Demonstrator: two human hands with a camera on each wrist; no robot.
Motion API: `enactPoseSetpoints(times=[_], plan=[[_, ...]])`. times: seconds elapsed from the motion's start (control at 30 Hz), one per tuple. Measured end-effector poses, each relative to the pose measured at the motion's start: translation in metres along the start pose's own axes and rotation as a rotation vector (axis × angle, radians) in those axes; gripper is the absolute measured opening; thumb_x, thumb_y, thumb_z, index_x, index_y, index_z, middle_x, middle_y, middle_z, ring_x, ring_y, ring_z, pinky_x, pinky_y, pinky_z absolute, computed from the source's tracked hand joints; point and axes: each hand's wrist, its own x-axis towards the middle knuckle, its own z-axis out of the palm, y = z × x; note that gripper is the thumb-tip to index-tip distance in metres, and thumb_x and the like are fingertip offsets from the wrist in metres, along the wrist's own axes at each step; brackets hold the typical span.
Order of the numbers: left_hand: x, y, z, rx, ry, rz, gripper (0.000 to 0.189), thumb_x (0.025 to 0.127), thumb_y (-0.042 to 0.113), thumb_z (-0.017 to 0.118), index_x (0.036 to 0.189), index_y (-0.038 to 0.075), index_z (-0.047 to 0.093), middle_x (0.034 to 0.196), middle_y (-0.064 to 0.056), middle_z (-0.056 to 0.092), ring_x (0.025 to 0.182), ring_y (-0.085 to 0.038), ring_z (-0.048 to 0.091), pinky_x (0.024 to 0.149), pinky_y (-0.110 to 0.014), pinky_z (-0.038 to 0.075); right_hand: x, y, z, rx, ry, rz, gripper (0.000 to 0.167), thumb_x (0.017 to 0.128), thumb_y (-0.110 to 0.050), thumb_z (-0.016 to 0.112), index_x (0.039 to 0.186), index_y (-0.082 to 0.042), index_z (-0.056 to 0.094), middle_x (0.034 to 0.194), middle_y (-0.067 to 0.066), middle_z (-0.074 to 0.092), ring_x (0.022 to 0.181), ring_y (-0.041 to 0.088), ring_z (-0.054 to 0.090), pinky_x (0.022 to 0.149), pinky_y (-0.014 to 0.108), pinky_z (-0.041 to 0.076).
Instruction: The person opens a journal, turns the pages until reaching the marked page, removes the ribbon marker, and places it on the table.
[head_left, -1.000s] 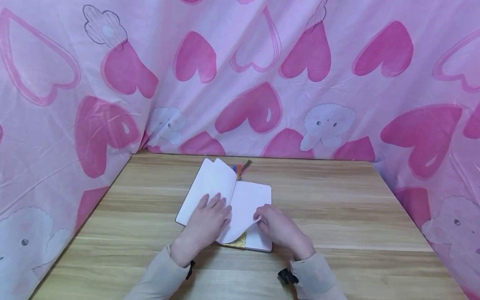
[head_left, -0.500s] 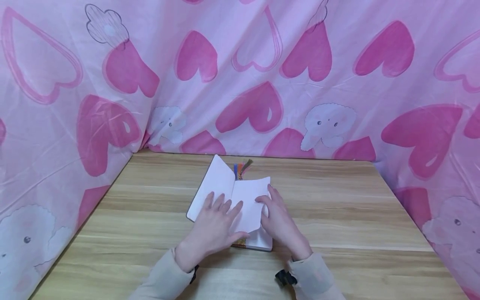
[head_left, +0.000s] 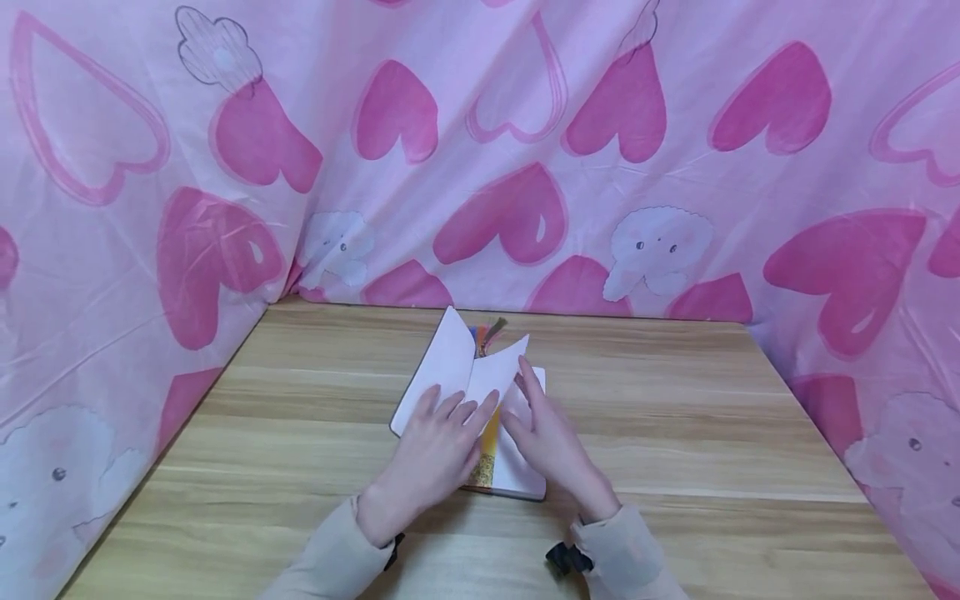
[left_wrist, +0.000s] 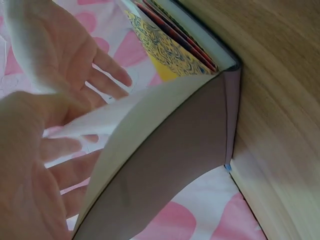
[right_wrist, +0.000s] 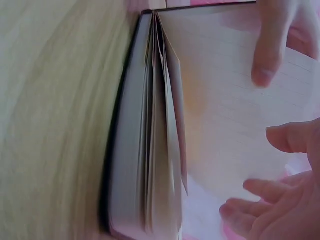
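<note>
A notebook [head_left: 435, 358] with white pages lies open on the table. Its left cover [left_wrist: 165, 145] tilts up off the wood. My left hand [head_left: 427, 458] spreads its fingers over the left pages, the index finger reaching onto a turning page [head_left: 495, 367]. Against that page's right edge, my right hand [head_left: 558, 446] holds its fingers nearly straight. The page's lined underside [right_wrist: 225, 120] shows in the right wrist view, with the left thumb in front of it. A yellow bookmark [head_left: 484, 471] with a patterned end lies by the fold, and tassels [head_left: 491, 331] stick out past the notebook's top.
The wooden table [head_left: 697, 433] extends on all sides of the notebook. A pink cloth [head_left: 495, 108] printed with hearts hangs behind it and at both sides. Dark bands [head_left: 567, 557] sit at the wrists by the sleeves.
The right hand has gone from pinching the page's lower corner to pushing it leftward with straighter fingers. The page has lifted, uncovering the yellow bookmark. The notebook's left side has shifted right.
</note>
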Motion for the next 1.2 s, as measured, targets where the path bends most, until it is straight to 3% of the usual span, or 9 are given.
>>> enactPoseSetpoints(times=[0.2,0.4,0.5,0.57,0.63,0.77,0.93,1.1,1.2], plan=[[0.003,0.001,-0.002,-0.014,0.049,-0.006,0.074,0.075,0.018,0.080,0.142,0.012,0.049,0.120,-0.011,0.064,0.109,-0.030,0.061,0.092,-0.048,0.046,-0.006,-0.004,0.006,0.073,-0.067,-0.020,0.077,0.098,-0.016,0.058,0.158,-0.016,0.010,0.145,0.005,0.048,0.133,0.028,0.043,0.107,0.051,0.036],[0.005,0.000,-0.006,-0.009,0.077,0.022,0.067,0.076,0.004,0.077,0.139,0.013,0.053,0.139,-0.014,0.054,0.126,-0.030,0.052,0.095,-0.044,0.047,-0.009,-0.012,0.012,0.090,-0.144,-0.068,0.057,0.102,-0.014,0.051,0.154,-0.010,0.030,0.141,0.011,0.052,0.112,0.022,0.060,0.098,0.044,0.046],[0.004,0.001,-0.009,-0.013,0.076,0.026,0.063,0.077,-0.005,0.072,0.135,0.013,0.057,0.143,-0.015,0.050,0.131,-0.030,0.047,0.098,-0.045,0.044,-0.011,-0.015,0.015,0.075,-0.208,-0.095,0.049,0.102,-0.012,0.048,0.150,-0.011,0.040,0.099,0.006,0.068,0.072,0.011,0.058,0.077,0.034,0.051],[0.002,0.003,-0.010,-0.024,0.072,0.025,0.062,0.076,-0.009,0.072,0.133,0.013,0.059,0.144,-0.015,0.049,0.133,-0.031,0.044,0.101,-0.047,0.042,-0.014,-0.015,0.018,0.063,-0.248,-0.114,0.045,0.102,-0.012,0.047,0.147,-0.011,0.044,0.084,0.002,0.063,0.061,0.009,0.049,0.068,0.030,0.047],[0.000,0.005,-0.012,-0.022,0.071,0.037,0.060,0.074,-0.011,0.073,0.129,0.012,0.062,0.142,-0.016,0.050,0.134,-0.031,0.043,0.103,-0.049,0.041,-0.017,-0.015,0.020,0.058,-0.291,-0.124,0.044,0.103,-0.014,0.048,0.146,-0.010,0.045,0.086,0.001,0.064,0.067,0.008,0.052,0.071,0.028,0.047],[-0.002,0.008,-0.014,0.024,0.072,0.070,0.052,0.073,-0.011,0.074,0.120,0.011,0.067,0.133,-0.015,0.058,0.134,-0.031,0.044,0.108,-0.048,0.036,-0.022,-0.016,0.024,0.032,-0.338,-0.151,0.039,0.102,-0.014,0.050,0.140,-0.006,0.050,0.126,0.004,0.061,0.093,0.010,0.057,0.083,0.031,0.048],[-0.001,0.007,-0.021,0.047,0.064,0.077,0.049,0.069,-0.008,0.077,0.115,0.008,0.071,0.120,-0.012,0.066,0.130,-0.031,0.048,0.112,-0.044,0.030,-0.018,-0.022,0.030,-0.008,-0.390,-0.202,0.031,0.099,-0.015,0.055,0.130,-0.012,0.057,0.124,-0.002,0.059,0.102,0.008,0.054,0.093,0.032,0.047],[0.000,0.006,-0.027,0.052,0.042,0.046,0.046,0.069,-0.002,0.078,0.114,0.008,0.071,0.104,-0.008,0.071,0.112,-0.029,0.062,0.104,-0.041,0.041,-0.016,-0.026,0.033,-0.012,-0.458,-0.252,0.028,0.098,-0.020,0.059,0.125,-0.013,0.058,0.120,-0.007,0.058,0.103,0.006,0.053,0.097,0.030,0.045],[-0.001,0.008,-0.027,0.082,0.011,-0.006,0.038,0.073,0.001,0.077,0.110,0.009,0.072,0.098,-0.009,0.072,0.106,-0.031,0.065,0.097,-0.044,0.046,-0.019,-0.023,0.032,-0.060,-0.479,-0.293,0.033,0.100,-0.021,0.056,0.131,-0.010,0.055,0.133,-0.003,0.053,0.118,0.007,0.049,0.104,0.033,0.041]])
